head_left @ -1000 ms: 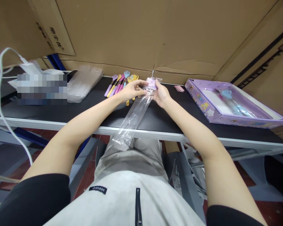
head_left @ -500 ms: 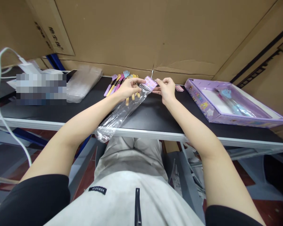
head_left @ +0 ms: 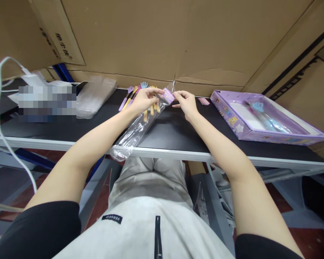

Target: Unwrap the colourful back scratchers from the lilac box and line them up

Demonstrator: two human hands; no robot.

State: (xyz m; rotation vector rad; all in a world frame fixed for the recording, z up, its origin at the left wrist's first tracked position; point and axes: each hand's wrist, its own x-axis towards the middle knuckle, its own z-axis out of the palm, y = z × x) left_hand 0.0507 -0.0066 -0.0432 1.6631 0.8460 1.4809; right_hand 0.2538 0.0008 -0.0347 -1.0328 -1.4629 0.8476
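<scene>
A clear plastic bag (head_left: 135, 133) slants across the table, its lower end hanging over the front edge. My left hand (head_left: 145, 101) pinches the bag near its upper end. At that end is a small pink-purple printed card (head_left: 168, 95), apparently inside the bag's mouth. My right hand (head_left: 187, 105) has thumb and forefinger closed at the card's right side. Just behind my left hand lie several colourful hand-shaped back scratchers (head_left: 129, 96) with purple and yellow handles, partly hidden by it. A few tan handles show through or beside the bag.
A purple open box (head_left: 243, 133) at the right holds a wrapped blue back scratcher (head_left: 267, 116). Pink cards (head_left: 204, 101) lie left of it. A stack of clear bags (head_left: 95, 97) and a white cable (head_left: 0, 104) are at the left. Cardboard (head_left: 151, 39) walls the back.
Both hands have shifted slightly left with the card and bag. My right hand's fingers have moved a little along the card's edge. The view has turned slightly.
</scene>
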